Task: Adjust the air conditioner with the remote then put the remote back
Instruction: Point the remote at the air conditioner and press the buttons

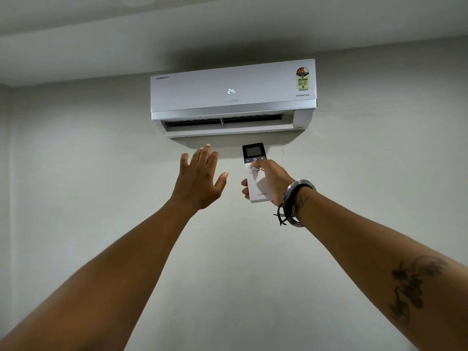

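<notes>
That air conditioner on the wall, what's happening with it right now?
A person is adjusting it. Their right hand holds a white remote pointed up at the air conditioner, thumb on the buttons below the remote's screen. The left hand is raised, open and empty, under the open vent. The unit is on, with 24 on its display.

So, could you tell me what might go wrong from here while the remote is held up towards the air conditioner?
1. The right hand holds the remote alone, arm raised high; if that grip loosens, it could fall.
2. The thumb rests close to the power button, with plus, minus and mode keys packed nearby, so a wrong press might switch the air conditioner, now showing 24, off.
3. The open left hand is near the vent and supports nothing.
</notes>
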